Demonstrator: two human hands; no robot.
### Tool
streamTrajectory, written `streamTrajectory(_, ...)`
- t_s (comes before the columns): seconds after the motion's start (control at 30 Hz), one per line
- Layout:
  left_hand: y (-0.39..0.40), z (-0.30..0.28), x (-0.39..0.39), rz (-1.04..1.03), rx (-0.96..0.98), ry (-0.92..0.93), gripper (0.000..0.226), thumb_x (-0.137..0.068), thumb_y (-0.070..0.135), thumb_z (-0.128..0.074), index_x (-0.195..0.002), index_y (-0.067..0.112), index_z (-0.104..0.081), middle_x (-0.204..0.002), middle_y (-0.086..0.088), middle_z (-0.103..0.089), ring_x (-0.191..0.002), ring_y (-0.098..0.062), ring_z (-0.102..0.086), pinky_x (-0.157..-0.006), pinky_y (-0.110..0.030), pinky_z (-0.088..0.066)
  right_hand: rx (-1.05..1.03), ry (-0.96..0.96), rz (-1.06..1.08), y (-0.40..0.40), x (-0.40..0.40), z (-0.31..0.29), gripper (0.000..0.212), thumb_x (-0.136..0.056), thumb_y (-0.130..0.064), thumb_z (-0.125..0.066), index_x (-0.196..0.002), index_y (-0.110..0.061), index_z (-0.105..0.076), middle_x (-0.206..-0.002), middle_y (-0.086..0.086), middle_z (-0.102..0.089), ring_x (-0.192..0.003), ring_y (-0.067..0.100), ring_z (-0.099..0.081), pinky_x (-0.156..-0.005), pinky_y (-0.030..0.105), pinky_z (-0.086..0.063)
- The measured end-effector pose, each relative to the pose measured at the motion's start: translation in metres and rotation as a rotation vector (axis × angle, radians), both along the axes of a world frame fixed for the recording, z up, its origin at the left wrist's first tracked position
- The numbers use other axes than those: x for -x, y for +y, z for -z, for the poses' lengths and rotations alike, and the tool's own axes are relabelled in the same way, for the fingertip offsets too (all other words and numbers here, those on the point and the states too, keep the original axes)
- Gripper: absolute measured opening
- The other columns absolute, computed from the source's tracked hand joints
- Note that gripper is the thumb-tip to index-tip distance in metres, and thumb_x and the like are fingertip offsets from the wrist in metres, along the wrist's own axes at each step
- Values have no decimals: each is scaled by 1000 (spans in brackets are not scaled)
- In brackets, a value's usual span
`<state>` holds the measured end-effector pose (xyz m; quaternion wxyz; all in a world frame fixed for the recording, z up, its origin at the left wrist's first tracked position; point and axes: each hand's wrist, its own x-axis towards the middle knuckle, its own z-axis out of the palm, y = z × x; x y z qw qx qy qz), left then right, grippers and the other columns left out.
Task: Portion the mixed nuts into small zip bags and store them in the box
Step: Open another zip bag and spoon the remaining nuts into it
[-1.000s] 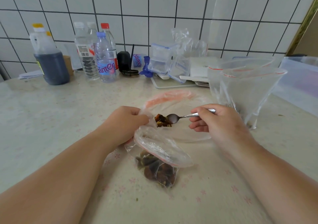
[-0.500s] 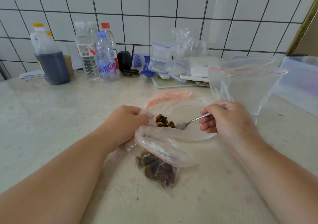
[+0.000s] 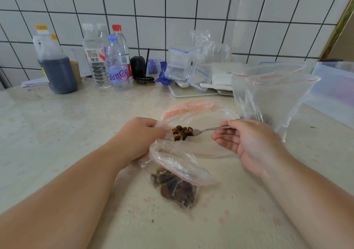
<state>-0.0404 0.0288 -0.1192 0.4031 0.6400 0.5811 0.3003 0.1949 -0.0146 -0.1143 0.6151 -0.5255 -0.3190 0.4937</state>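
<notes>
Clear plastic crinkles under the left hand point(image 3: 140, 136), whose curled fingers pinch the rim of the small zip bag point(image 3: 177, 174) and hold its mouth open; the bag lies on the pale table point(image 3: 57, 126) just below and right of that hand, with a dark clump of mixed nuts point(image 3: 175, 189) settled in its bottom. The right hand point(image 3: 247, 143) sits to the right, palm turned up, fingers loosely curled, pinching the handle of a metal spoon point(image 3: 212, 129). The spoon's bowl is heaped with nuts, right beside the left hand's knuckles and above the bag's mouth. A larger bag point(image 3: 199, 110) lies flat behind them.
</notes>
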Motion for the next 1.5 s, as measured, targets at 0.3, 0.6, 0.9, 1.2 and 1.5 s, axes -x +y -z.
streamTrajectory(0.3, 1, 1, 1, -20, 24, -16, 30, -92, 44, -70, -84, 16, -79, -80, -13, -78, -56, -18, -64, -60, -32, -55, 10, 130, -134, -12, -8, -17, 24, -98, -11, -50, -84, 0, -66, -67, 16, -71, -56, 22, -71, -46, 23, -55)
streamTrajectory(0.6, 4, 3, 3, -41, 30, 8, 40, -90, 47, -71, -84, 7, -73, -70, -10, -74, -52, -16, -62, -53, -27, -52, -67, -155, -384, -24, -10, -29, 32, -96, -9, -52, -72, -3, -72, -69, 22, -68, -52, 27, -66, -45, 28, -53)
streamTrajectory(0.9, 5, 1, 1, -52, 53, 74, 41, -85, 52, -73, -81, 12, -78, -79, -14, -76, -53, -18, -60, -59, -32, -51, -486, -639, -631, -33, -5, -21, 19, -91, -26, -59, -88, -20, -76, -84, 12, -74, -71, 22, -70, -66, 26, -52)
streamTrajectory(1.2, 1, -2, 0, -24, 31, 35, 23, -91, 34, -72, -73, 23, -81, -67, -2, -77, -46, -10, -65, -44, -19, -48, -246, -580, 46, -13, -8, -12, 23, -94, -11, -54, -81, -15, -73, -72, 3, -75, -62, 18, -71, -60, 26, -54)
streamTrajectory(1.5, -2, -3, 0, -6, 5, 30, 21, -89, 30, -70, -70, 27, -79, -69, -6, -76, -50, -14, -64, -50, -25, -52, -189, -674, -47, -9, 0, -1, 24, -96, -15, -55, -83, -22, -74, -74, -3, -76, -67, 13, -73, -64, 22, -57)
